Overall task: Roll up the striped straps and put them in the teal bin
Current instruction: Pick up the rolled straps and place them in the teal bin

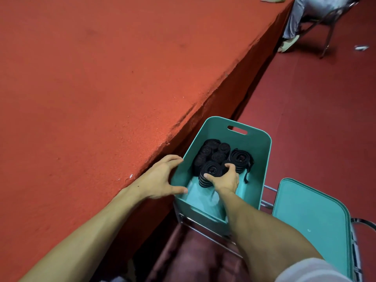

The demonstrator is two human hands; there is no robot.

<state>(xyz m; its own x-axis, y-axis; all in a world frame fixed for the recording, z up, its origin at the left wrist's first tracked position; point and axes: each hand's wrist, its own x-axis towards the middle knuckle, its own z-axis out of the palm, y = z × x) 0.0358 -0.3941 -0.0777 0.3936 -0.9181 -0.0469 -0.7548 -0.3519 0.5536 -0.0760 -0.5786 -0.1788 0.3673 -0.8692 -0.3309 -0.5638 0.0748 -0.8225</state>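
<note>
A teal bin (262, 151) stands on a metal chair frame beside the red table. Inside lie several rolled black straps (213, 153), one larger coil (241, 159) at the right with a loose tail. My right hand (224, 181) reaches into the bin and grips a rolled striped strap (209, 173) near the bin's middle. My left hand (162, 178) holds the bin's left rim, thumb on the near corner and fingers spread over the edge.
The red table (101, 88) fills the left and top. A teal lid (311, 222) lies to the right of the bin. Far at the top right a seated person's legs (295, 23) and a chair stand on the red floor.
</note>
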